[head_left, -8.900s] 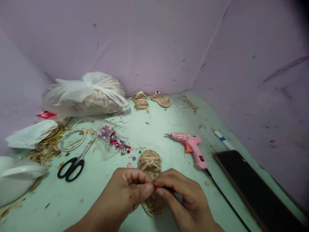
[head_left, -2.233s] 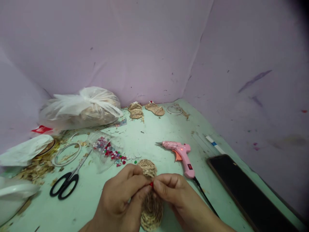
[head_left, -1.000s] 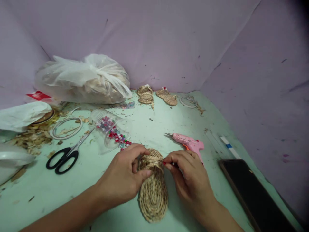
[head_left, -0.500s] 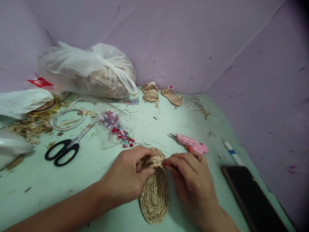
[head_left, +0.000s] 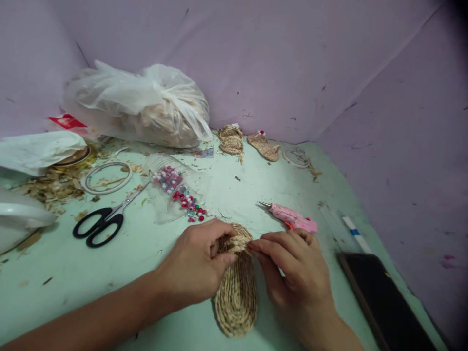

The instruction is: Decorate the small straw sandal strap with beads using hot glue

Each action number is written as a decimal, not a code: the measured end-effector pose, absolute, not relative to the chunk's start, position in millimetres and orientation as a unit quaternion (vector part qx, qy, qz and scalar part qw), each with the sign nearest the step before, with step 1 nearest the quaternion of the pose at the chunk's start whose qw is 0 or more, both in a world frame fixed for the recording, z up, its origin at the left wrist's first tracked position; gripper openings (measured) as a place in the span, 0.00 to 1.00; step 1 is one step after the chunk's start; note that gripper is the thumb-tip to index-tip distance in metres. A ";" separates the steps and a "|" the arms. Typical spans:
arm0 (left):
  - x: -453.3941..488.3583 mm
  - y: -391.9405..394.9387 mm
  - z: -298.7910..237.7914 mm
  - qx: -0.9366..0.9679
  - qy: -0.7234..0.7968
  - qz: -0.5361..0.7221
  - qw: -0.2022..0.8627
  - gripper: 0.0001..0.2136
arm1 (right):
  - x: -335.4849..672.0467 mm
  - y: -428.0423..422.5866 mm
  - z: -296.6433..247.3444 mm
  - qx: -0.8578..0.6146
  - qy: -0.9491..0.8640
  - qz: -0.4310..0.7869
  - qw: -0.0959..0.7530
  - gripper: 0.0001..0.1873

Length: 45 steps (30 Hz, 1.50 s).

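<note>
A woven straw slipper [head_left: 237, 302] lies on the table in front of me, its toe end pointing away and a braided strap [head_left: 239, 243] across it. My left hand [head_left: 199, 258] grips the strap from the left, thumb and fingers closed on it. From the right, my right hand [head_left: 296, 273] pinches at the strap's right side. A small red bead shows between those fingertips, mostly hidden by them. Just beyond the right hand rests a pink glue gun [head_left: 294, 217], nozzle to the left.
Left of the slipper lie black-handled scissors [head_left: 98, 226] and a tipped clear plastic cup [head_left: 203, 185] spilling coloured beads [head_left: 188, 201]. A tape roll [head_left: 107, 178], a stuffed plastic bag [head_left: 146, 109] and small straw slippers [head_left: 263, 147] sit farther back. A phone [head_left: 383, 297] lies at right.
The whole view has shifted slightly, so things appear a little to the right. Both hands keep nearly the same hold on the slipper, and the red bead shows less.
</note>
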<state>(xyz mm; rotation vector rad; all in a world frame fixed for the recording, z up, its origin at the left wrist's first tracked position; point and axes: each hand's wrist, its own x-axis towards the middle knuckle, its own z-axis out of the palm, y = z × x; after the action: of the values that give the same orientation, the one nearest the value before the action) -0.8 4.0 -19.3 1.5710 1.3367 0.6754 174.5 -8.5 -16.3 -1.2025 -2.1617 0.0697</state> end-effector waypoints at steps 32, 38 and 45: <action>-2.3 5.0 -21.8 0.665 0.554 0.247 0.435 0.06 | 183.8 -9.0 -18.7 -0.457 -0.798 0.026 0.392 0.07; -2.7 4.7 -20.5 0.679 0.546 0.249 0.424 0.06 | 175.4 -7.4 -18.1 -0.462 -0.812 0.015 0.356 0.06; -2.4 4.9 -19.9 0.685 0.543 0.246 0.419 0.05 | 173.3 -4.7 -15.0 -0.451 -0.834 -0.021 0.317 0.09</action>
<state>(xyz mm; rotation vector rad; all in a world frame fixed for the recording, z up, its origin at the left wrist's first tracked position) -2.4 4.9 -19.9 1.7183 1.3617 0.6168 173.3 -4.7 -15.0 -1.1885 -2.1954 -0.0554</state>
